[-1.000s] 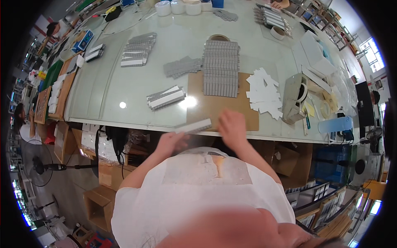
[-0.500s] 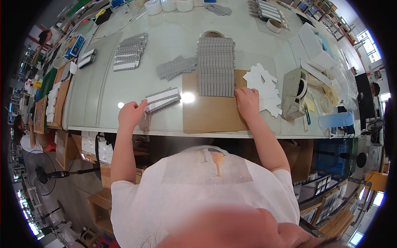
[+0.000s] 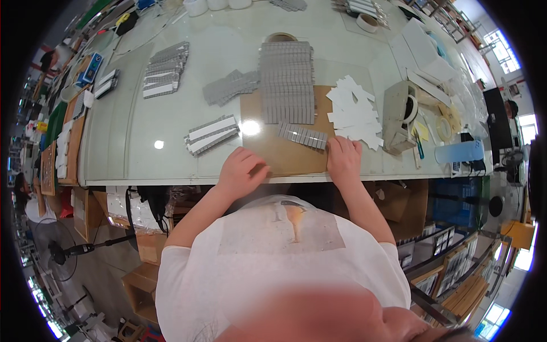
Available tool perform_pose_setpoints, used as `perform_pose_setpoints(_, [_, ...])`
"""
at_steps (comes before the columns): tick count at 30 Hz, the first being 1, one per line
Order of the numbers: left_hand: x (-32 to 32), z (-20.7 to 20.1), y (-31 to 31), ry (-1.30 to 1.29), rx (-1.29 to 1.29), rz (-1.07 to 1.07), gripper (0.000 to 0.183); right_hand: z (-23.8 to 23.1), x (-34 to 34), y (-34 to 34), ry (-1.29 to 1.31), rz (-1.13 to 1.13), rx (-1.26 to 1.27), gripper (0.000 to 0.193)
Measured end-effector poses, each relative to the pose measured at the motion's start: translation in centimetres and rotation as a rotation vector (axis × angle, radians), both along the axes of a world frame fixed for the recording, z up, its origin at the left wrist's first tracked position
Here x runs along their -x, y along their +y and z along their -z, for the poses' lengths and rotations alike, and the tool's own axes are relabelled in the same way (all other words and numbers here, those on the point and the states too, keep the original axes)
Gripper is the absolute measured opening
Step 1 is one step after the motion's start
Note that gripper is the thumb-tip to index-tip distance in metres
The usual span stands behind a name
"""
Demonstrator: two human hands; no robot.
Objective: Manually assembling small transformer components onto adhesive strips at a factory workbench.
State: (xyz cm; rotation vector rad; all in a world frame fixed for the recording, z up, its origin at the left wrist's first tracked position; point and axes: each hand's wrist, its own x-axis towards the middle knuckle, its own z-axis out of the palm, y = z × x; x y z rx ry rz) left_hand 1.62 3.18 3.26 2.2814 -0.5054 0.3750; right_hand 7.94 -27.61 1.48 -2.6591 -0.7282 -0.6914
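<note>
My right hand (image 3: 344, 161) pinches the right end of a short grey segmented strip (image 3: 302, 135), held over a brown board (image 3: 296, 159). My left hand (image 3: 244, 172) hovers by the table's front edge, left of the board, its fingers loosely bent and apart with nothing seen in them. Beyond the strip lies a long stack of grey segmented strips (image 3: 287, 82). A small pile of grey strips with white faces (image 3: 212, 134) rests just beyond my left hand. White paper pieces (image 3: 354, 111) are heaped beyond my right hand.
More grey strips (image 3: 231, 87) lie left of the long stack, and another pile (image 3: 165, 69) sits farther left. A tape dispenser (image 3: 397, 122) and a light blue bottle (image 3: 459, 151) stand at the right. White tape rolls (image 3: 217, 3) line the far side.
My right hand has drawn a grey strip toward me from the long stack's near end. My left hand has left the white-faced pile and moved right, nearer the board.
</note>
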Motion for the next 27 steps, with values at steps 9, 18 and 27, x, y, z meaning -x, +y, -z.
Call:
perform_pose_setpoints(9, [-1.8,0.4,-3.5,-0.090,-0.262,0.107,0.060,0.7,1.0,-4.1,0.032,0.265,0.102,0.050])
perform_pose_setpoints(18, [0.6,1.0,-1.4,-0.087,-0.306,0.094,0.059,2.4,1.8,-6.6,0.181,0.249,0.231,0.059])
perform_pose_setpoints(27, [0.9,1.6,-1.3,-0.137,-0.276,0.071,0.055,1.6,1.9,-6.5,0.135,0.172,0.236,0.054])
